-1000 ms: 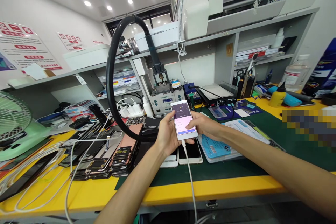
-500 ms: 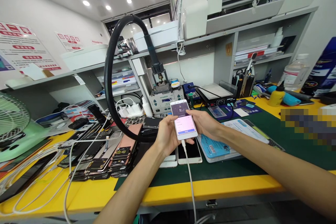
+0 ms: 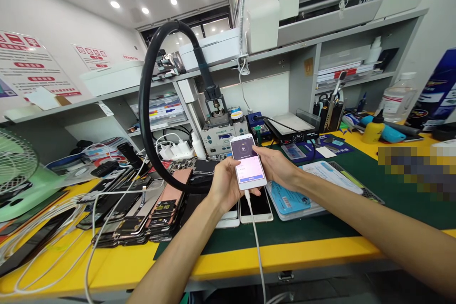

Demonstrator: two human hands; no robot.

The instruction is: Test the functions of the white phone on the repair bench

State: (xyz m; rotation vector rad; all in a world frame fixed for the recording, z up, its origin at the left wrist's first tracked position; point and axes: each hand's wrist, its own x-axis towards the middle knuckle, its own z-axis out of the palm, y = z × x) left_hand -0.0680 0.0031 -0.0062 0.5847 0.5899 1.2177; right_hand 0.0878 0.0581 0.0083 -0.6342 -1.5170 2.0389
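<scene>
A white smartphone [image 3: 247, 167] is lit up between my two hands, screen facing me. A dark upper part with a round dial and a pale lower part with a blue bar show on its display. My left hand [image 3: 226, 180] is closed round the left side, its thumb at the screen edge. Along the right side, my right hand [image 3: 274, 166] grips the phone, with fingertips partly behind it. A white charging cable [image 3: 254, 228] plugs into the bottom end and runs down toward me. Below the hands, another phone [image 3: 256, 211] lies on the green mat [image 3: 285, 237].
Stacked phone parts [image 3: 164, 213] and tangled white cables [image 3: 39, 256] cover the left bench. A black hose [image 3: 144, 95] arches beside a hot-air station [image 3: 224, 140]. Right of my hands lies a blue-and-white packet [image 3: 295, 194]. A green fan [image 3: 21, 175] stands far left.
The figure in the dial on the phone's screen looks different. Both hands keep their hold, and the whole view has shifted slightly.
</scene>
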